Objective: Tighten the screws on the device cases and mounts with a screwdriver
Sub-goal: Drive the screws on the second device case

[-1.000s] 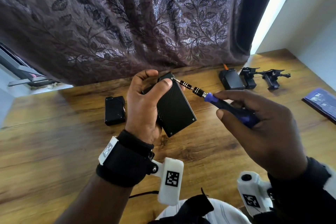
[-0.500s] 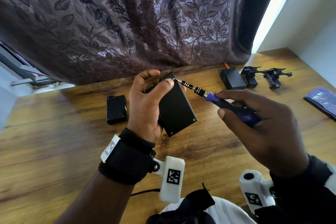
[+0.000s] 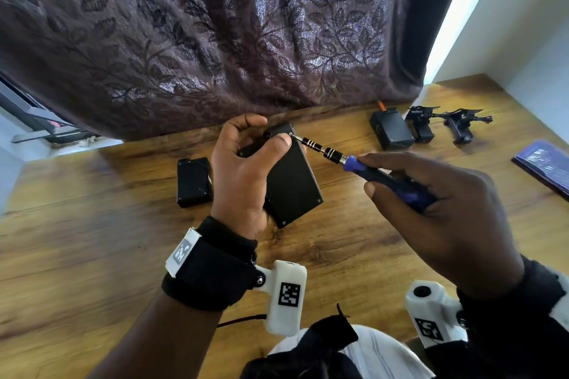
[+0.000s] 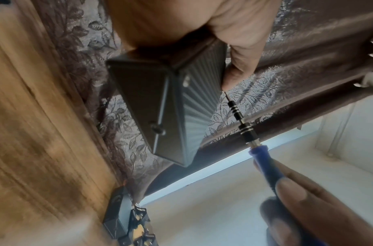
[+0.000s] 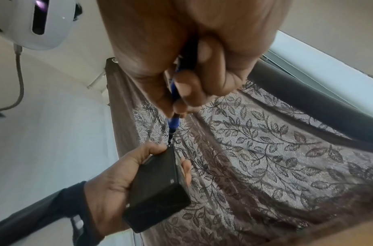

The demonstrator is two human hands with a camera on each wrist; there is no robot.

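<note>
My left hand [image 3: 243,169] grips a black ribbed device case [image 3: 292,184] tilted above the wooden table [image 3: 92,255], thumb lying by the case's upper corner. A blue-handled screwdriver [image 3: 385,177] is pinched in the fingers of my right hand [image 3: 443,218]. Its thin bit meets the screw at that upper corner, right beside the left thumb tip. The left wrist view shows the case [image 4: 177,106] from below, the screwdriver [image 4: 246,129] angled up to its corner. From the right wrist, the screwdriver [image 5: 174,123] points down at the case [image 5: 158,188] in the left hand [image 5: 110,188].
A small black case [image 3: 194,181] lies on the table left of my left hand. At the far right stand another black box [image 3: 391,129] and black mounts [image 3: 443,126]. A dark booklet [image 3: 545,166] lies at the right edge. A leaf-patterned curtain [image 3: 215,40] hangs behind the table.
Both hands, the case and the screwdriver hold nearly the same pose. The bit stays at the same upper corner of the case.
</note>
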